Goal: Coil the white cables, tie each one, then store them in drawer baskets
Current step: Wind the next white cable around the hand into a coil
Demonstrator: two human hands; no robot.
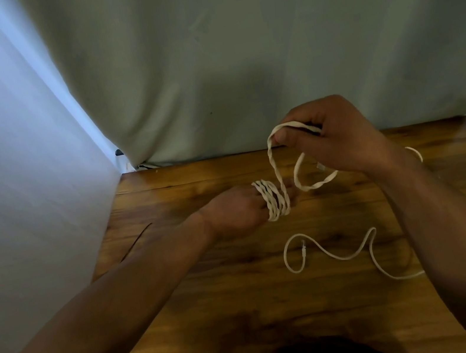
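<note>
A flat white cable [273, 198] is wound in several turns round the fingers of my left hand [236, 211], which hovers just over the wooden table [214, 288]. From the coil a strand rises to my right hand [334, 139], which pinches it higher up and further back; a loose loop hangs below that hand. A second, thinner white cable [333, 255] lies uncoiled in curves on the table in front of my right forearm, its plug end near the left bend.
A grey-green curtain [234, 51] hangs right behind the table's far edge. A pale blue-white wall or panel [6, 169] closes off the left side. A dark scratch [136, 243] marks the tabletop at the left. No drawer or basket is in view.
</note>
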